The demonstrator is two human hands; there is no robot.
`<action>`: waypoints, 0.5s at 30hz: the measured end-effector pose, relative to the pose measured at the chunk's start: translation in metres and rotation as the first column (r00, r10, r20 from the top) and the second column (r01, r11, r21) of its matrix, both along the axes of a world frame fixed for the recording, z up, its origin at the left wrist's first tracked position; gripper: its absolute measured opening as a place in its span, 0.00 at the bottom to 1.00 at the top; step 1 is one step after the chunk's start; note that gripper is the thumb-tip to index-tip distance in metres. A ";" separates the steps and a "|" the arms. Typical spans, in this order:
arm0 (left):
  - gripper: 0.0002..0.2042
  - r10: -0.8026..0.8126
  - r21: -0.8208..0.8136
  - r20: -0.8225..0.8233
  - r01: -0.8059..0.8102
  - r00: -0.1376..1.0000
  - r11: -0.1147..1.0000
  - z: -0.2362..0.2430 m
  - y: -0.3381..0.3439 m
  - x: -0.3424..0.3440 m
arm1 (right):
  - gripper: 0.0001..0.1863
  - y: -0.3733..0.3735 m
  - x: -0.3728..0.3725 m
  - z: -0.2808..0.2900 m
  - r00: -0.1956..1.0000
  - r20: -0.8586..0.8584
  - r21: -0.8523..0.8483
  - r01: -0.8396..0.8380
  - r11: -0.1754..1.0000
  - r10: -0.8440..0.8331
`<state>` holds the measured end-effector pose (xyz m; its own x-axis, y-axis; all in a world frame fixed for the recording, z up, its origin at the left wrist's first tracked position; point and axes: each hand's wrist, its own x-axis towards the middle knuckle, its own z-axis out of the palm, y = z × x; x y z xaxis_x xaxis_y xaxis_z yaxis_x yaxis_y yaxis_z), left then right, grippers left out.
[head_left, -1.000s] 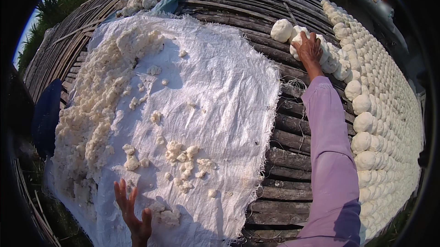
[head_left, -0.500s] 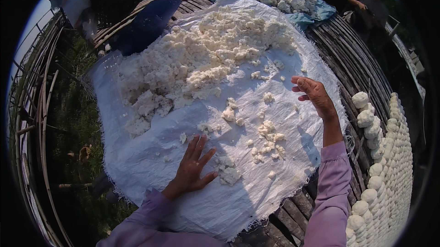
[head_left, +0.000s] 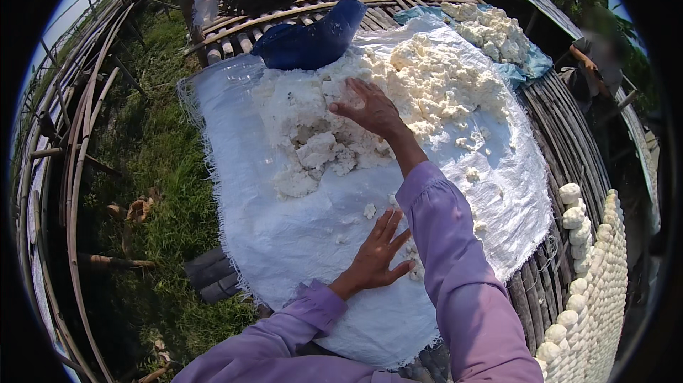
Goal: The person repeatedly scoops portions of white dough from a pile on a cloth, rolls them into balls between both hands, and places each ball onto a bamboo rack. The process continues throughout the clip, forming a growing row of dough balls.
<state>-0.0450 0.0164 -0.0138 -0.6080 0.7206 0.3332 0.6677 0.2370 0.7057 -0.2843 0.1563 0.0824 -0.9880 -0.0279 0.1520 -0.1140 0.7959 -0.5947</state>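
Note:
My right hand [head_left: 370, 109] reaches over the left part of a mound of white crumbly lumps [head_left: 441, 77], its fingers apart at the pale mass. My left hand [head_left: 377, 255] lies open on the white woven sheet [head_left: 263, 233], fingers spread beside a few small loose lumps. The mound covers the sheet's far half. A dark blue object [head_left: 306, 41], perhaps plastic, sits just behind it.
Rows of white balls [head_left: 583, 312] lie at the right on bamboo slats [head_left: 562, 134]. Another pile [head_left: 491, 34] rests on blue plastic at the back. A person [head_left: 594, 70] is at the upper right. Grass [head_left: 163, 162] and bamboo rails [head_left: 78, 169] are at the left.
The view has swung leftward. My right hand has moved from the row of balls across to the crumbly mound. My left hand has come down onto the sheet.

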 end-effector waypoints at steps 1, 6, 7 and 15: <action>0.35 0.005 0.026 0.000 -0.005 1.000 1.000 -0.001 -0.001 0.000 | 0.56 -0.011 -0.003 -0.004 0.998 -0.021 0.053 0.053 0.997 -0.052; 0.34 0.006 0.078 0.075 -0.012 0.997 0.997 -0.003 -0.001 -0.001 | 0.41 -0.031 -0.004 -0.015 0.974 0.161 0.247 0.115 0.962 -0.158; 0.33 0.026 0.124 0.059 -0.033 0.998 0.992 -0.002 -0.003 -0.001 | 0.38 -0.030 0.000 -0.016 0.960 0.219 0.330 0.094 0.939 -0.173; 0.25 -0.026 0.550 0.720 -0.548 0.693 0.631 0.017 -0.034 -0.027 | 0.40 -0.015 0.062 -0.020 0.950 0.302 0.321 -0.024 0.947 -0.079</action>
<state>-0.0723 -0.0172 0.0032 -0.9723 0.2118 0.0994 0.0025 -0.4154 0.9096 -0.2220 0.1411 0.0623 -0.9853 0.0039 -0.1710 0.0579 0.9482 -0.3123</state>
